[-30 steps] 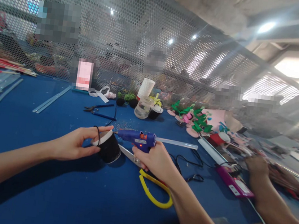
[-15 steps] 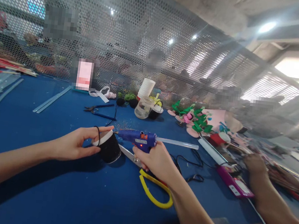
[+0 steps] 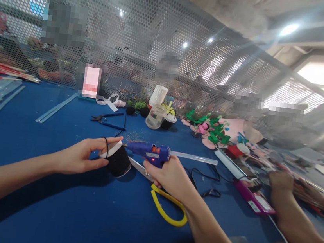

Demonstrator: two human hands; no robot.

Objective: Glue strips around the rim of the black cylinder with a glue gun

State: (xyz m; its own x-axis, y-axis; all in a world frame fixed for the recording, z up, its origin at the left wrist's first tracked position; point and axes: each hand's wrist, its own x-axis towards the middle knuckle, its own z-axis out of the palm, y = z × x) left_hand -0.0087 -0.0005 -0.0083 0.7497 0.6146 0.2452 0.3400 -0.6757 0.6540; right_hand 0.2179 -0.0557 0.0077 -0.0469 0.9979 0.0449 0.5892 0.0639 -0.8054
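Observation:
My left hand [image 3: 93, 154] grips a small cup [image 3: 118, 161] wrapped in black, tilted on its side with its white rim toward the hand. A black cord [image 3: 106, 146] loops by the rim near my index finger. In my right hand [image 3: 166, 171] is a blue hot glue gun [image 3: 148, 152], with a clear glue stick [image 3: 194, 157] jutting from its back and a red light lit. The gun's nozzle is at the cup's rim, close to my left fingertip; whether it touches, I cannot tell. Scissors with yellow handles [image 3: 168, 213] lie beneath my right hand.
Pliers [image 3: 107, 120] lie behind the cup. Farther back stand stacked paper cups [image 3: 158, 96], a clear plastic jar [image 3: 155, 117] and a black cup [image 3: 169, 121]. At right are green craft plants [image 3: 216, 132], a purple power strip [image 3: 254, 198], cables and another person's hand [image 3: 281, 183].
The glue gun has shifted very slightly, its glue stick end dipping and moving a little right. My left hand and the cup stay put. The other person's hand at right has moved a little.

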